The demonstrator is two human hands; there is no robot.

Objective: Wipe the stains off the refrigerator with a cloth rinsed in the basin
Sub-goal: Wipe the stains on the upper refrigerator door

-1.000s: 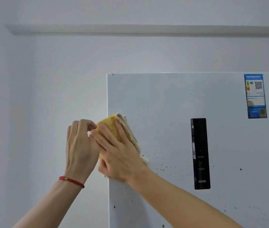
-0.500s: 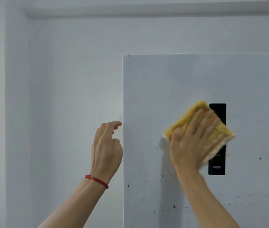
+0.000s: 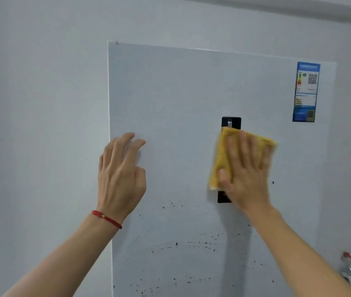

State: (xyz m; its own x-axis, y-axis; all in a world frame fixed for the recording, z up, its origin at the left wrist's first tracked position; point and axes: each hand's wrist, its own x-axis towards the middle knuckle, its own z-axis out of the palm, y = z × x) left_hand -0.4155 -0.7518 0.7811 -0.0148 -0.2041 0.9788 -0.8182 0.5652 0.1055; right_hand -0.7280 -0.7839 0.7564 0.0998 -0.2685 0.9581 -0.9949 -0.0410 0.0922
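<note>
Head view: the right hand (image 3: 245, 168) presses the yellow cloth (image 3: 221, 159) with flat, straight fingers over the fridge (image 3: 170, 99) door's black panel; the left hand (image 3: 121, 172) hovers relaxed, holding nothing. Best sweep downward next (specks (image 3: 191, 243) cluster below), pressing evenly.

— How many things do you count in front of you?

— I see one refrigerator (image 3: 181, 99), one yellow cloth (image 3: 220, 159), one black panel (image 3: 231, 122) and one blue label (image 3: 305, 92).

— And on you?

— My two hands, left hand (image 3: 120, 179) and right hand (image 3: 246, 174), and one red bracelet (image 3: 106, 218). The dark specks (image 3: 176, 244) are too many to count.
</note>
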